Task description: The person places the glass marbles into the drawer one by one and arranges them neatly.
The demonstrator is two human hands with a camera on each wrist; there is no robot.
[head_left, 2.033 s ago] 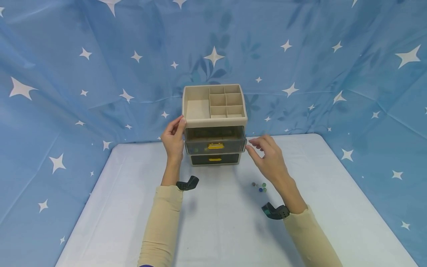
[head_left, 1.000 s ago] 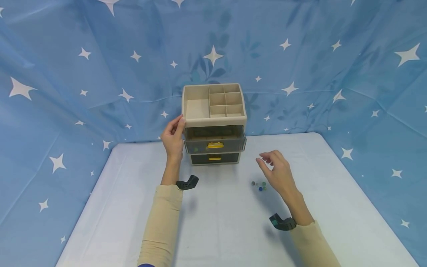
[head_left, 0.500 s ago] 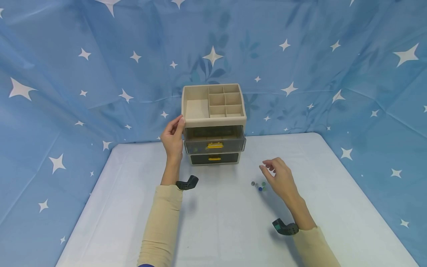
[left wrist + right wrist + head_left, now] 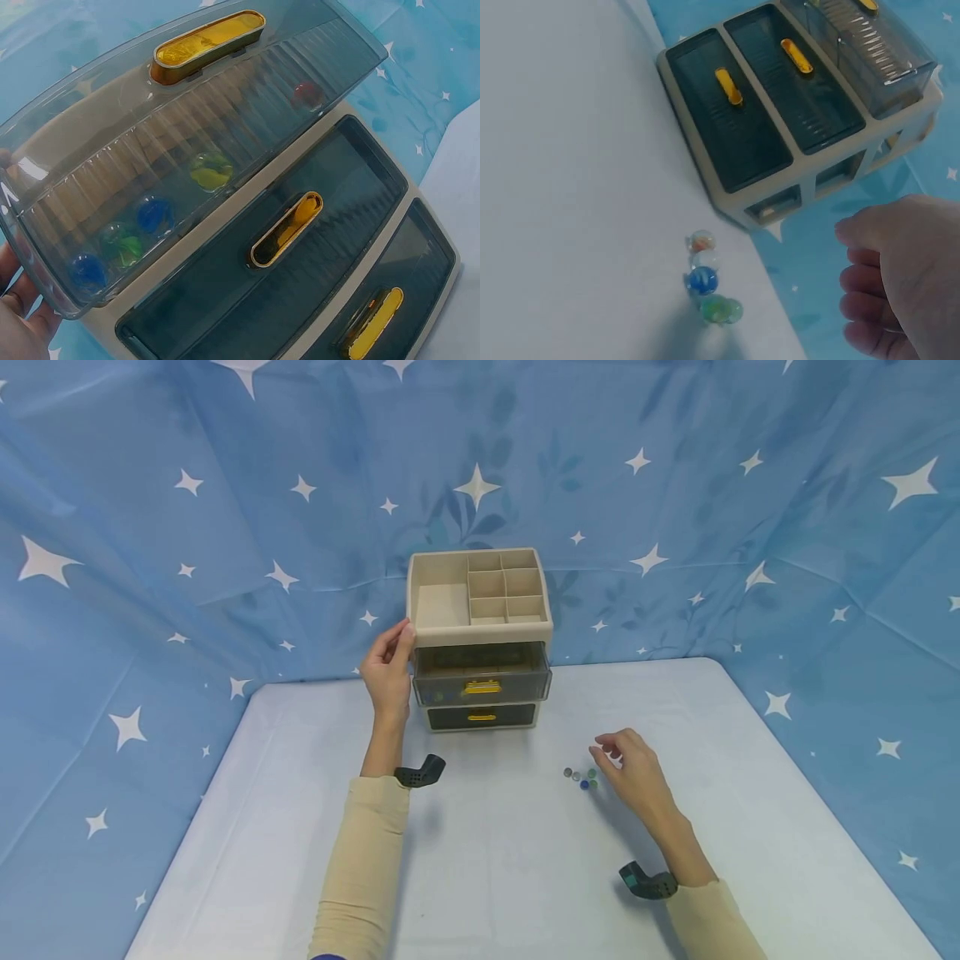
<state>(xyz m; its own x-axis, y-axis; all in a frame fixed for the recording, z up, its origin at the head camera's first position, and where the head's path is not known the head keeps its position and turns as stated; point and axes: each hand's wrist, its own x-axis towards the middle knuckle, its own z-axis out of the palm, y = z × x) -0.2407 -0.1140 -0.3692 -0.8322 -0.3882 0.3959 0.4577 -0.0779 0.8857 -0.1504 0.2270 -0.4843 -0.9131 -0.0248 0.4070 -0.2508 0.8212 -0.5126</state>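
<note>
Glass marbles (image 4: 703,280): on my head view I find the right hand (image 4: 636,777) nearer them than a second ago.
Marble position: five on the white cloth (image 4: 480,860), just apart from the right thumb.
Right fingers: loosely curled, a gap at the thumb, holding nothing.
Cabinet (image 4: 481,633): front corner pinched by the left hand (image 4: 386,678).
Marble look: round, translucent; one blue, two green, one clear, one orange-flecked.

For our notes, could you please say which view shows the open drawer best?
The left wrist view: the drawer appears close up, with marbles visible inside. The head view shows it small; the right wrist view cuts it off at the top.
</note>
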